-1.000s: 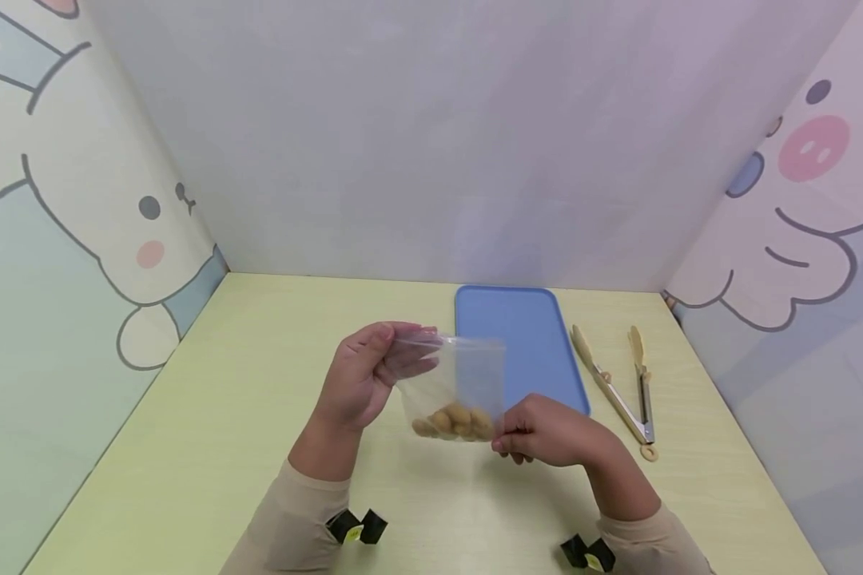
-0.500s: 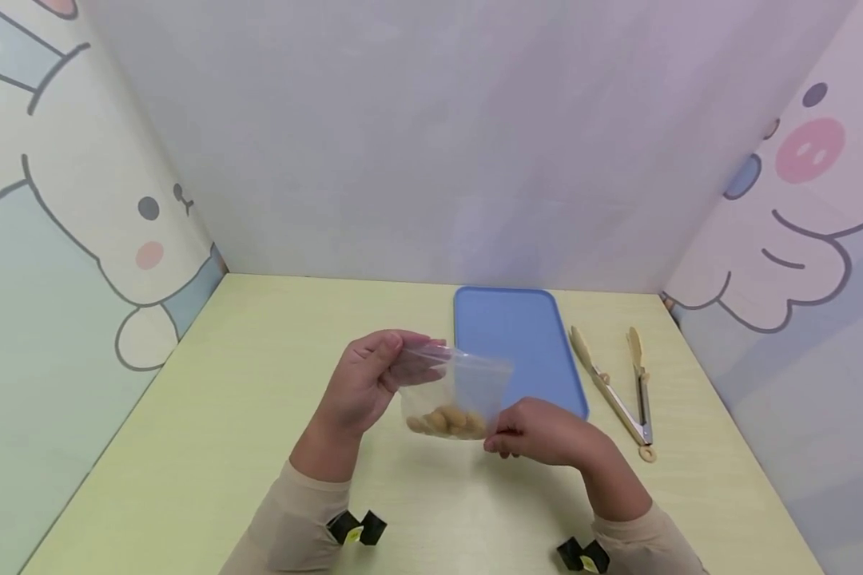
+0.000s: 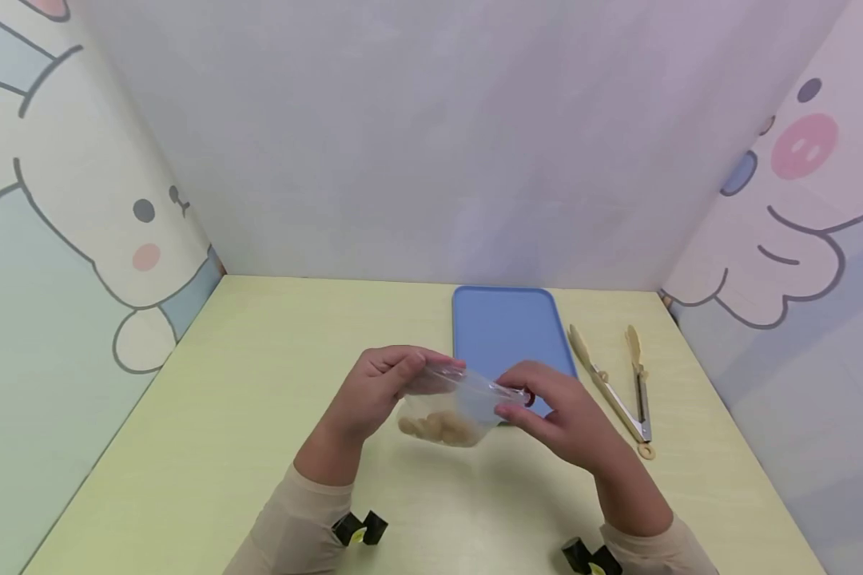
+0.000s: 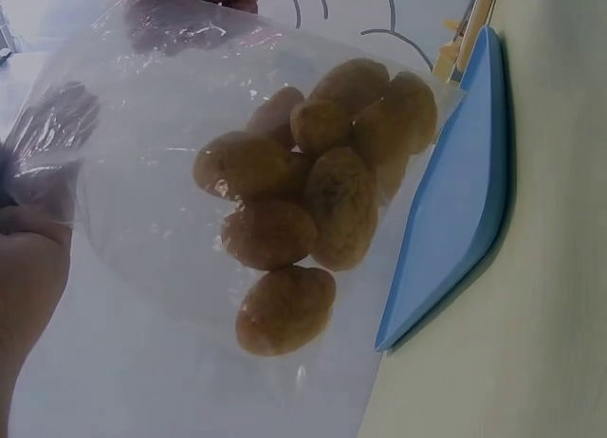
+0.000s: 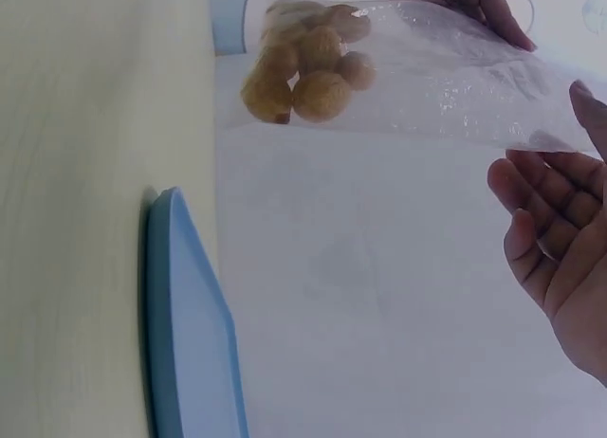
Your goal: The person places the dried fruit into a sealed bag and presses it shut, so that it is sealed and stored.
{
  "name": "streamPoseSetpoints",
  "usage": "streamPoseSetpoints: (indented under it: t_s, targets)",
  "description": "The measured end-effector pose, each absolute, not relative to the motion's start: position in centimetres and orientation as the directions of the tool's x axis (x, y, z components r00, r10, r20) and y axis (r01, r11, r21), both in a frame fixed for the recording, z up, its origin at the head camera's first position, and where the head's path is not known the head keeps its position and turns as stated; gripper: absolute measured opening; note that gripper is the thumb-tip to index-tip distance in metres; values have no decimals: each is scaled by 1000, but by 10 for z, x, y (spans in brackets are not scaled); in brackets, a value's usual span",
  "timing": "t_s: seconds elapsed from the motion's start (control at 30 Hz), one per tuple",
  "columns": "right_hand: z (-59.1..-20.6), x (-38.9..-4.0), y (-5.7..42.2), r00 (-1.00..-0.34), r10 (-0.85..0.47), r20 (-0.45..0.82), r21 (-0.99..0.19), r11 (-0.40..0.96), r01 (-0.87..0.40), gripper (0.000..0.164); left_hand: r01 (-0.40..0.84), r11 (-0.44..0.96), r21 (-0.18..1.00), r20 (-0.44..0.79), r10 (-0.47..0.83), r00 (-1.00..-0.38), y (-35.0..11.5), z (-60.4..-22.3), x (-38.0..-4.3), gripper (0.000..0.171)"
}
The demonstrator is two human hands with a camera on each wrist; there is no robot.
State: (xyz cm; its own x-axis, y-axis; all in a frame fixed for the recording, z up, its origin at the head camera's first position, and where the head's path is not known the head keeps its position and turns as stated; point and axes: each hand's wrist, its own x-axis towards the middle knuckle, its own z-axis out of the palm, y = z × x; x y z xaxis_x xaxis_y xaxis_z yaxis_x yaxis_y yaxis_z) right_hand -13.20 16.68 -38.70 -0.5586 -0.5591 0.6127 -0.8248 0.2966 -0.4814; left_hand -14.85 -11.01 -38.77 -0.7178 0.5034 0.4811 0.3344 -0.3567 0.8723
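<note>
A clear plastic zip bag [image 3: 475, 395] is held up above the table between both hands. In its bottom lie several brown, roundish pieces [image 4: 285, 310] that look like small potatoes. My left hand [image 3: 381, 391] grips the bag's upper left edge, thumb in front and the other fingers behind the plastic. At the upper right corner, my right hand [image 3: 564, 419] pinches the bag's top edge between thumb and forefinger. In the right wrist view the remaining fingers [image 5: 560, 206] of that hand lie loosely curled below the bag.
A blue tray [image 3: 503, 319] lies at the back of the table, partly behind the bag and right hand. Tongs [image 3: 629, 415] with beige tips lie spread to its right. Printed cloth walls [image 3: 417, 160] enclose the back and sides.
My right hand has left the bag's lower right corner and risen to its upper right corner. The left hand has come slightly right and down, and the bag tilts more.
</note>
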Motion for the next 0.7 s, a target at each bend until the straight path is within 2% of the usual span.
streamPoseSetpoints:
  t_s: [0.07, 0.17, 0.4, 0.53, 0.7]
  targets:
    - [-387, -132, 164, -508, -543, 668, -440, 263, -859, 14, 344, -342, 875, 480, 516, -709, -110, -387, -148, 33]
    - [-387, -132, 161, -481, -511, 712, -414, 247, -876, 5, 341, -330, 880, 472, 534, -701, -111, -386, -148, 32]
    - [-388, -133, 160, -436, -440, 785, -401, 175, -899, 10, 395, -211, 894, 441, 565, -697, -116, -384, -150, 29]
    - [-387, -135, 162, -444, -447, 776, -410, 177, -895, 10, 428, -87, 900, 395, 581, -712, -121, -384, -151, 26]
    - [-385, -135, 168, -502, -514, 695, -438, 250, -863, 14, 425, 117, 898, 279, 595, -754, -128, -382, -150, 18]
